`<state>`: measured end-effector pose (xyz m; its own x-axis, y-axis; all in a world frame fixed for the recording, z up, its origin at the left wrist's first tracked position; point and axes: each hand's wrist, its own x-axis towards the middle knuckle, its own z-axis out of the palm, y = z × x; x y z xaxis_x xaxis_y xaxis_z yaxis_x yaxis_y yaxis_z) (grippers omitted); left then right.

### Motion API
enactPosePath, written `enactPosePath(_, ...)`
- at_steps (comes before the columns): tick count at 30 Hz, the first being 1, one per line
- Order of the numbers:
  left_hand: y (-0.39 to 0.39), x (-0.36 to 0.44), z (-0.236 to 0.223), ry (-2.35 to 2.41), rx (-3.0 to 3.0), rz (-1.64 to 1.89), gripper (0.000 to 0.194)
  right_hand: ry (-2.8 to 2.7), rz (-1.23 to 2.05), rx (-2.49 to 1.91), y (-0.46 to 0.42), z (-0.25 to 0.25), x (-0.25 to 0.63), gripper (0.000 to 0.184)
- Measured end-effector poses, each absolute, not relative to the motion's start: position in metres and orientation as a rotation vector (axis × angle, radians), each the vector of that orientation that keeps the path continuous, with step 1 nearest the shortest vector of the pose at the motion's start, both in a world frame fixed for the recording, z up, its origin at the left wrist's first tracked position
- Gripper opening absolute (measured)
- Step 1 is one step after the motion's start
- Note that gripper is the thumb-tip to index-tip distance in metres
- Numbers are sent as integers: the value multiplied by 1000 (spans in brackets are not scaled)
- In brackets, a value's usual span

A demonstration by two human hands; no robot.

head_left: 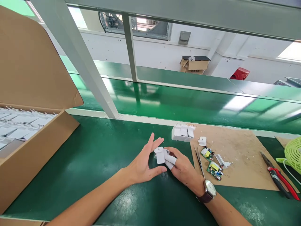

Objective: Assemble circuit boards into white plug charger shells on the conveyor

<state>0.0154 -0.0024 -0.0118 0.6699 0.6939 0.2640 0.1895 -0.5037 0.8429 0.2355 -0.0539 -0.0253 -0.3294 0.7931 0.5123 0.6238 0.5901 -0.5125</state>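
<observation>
A small white plug-in charger point(160, 155) is pinched in my right hand point(182, 168), whose thumb and finger wear white finger cots. My left hand point(144, 163) is spread beside it, thumb and fingers apart, close to the charger without a visible grip. Behind my hands stands a cluster of white chargers point(182, 133) on the green bench. Right of my right hand, a brown board point(242, 157) carries bare circuit boards point(214, 169), a white charger piece point(202, 141), an opened white housing point(222, 161) and metal tweezers point(199, 160).
At the left, an open cardboard box point(44, 135) holds many white chargers. Red and black pliers point(277, 175) lie at the right near a lime-green fan point(293, 153). A slanted metal post point(77, 56) rises from the bench's back edge, with a green conveyor surface point(178, 102) beyond.
</observation>
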Motion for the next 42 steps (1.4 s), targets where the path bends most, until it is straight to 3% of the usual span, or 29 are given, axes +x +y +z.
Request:
enactPosePath(17,-2,20,-9,544,2132,862,132,-1984,323,-1197,-55,-14,239,43)
enactPosePath(23,-2,23,-18,627,2149,1048,101,-2067,300,-1244,-53,-17,237,36)
enactPosePath(30,-3,24,-6,614,1984,1063,92,-2070,166,-1236,-54,-19,237,36)
enactPosePath(42,-2,21,-6,617,1981,1048,91,-2066,397,-1184,-50,-17,239,35)
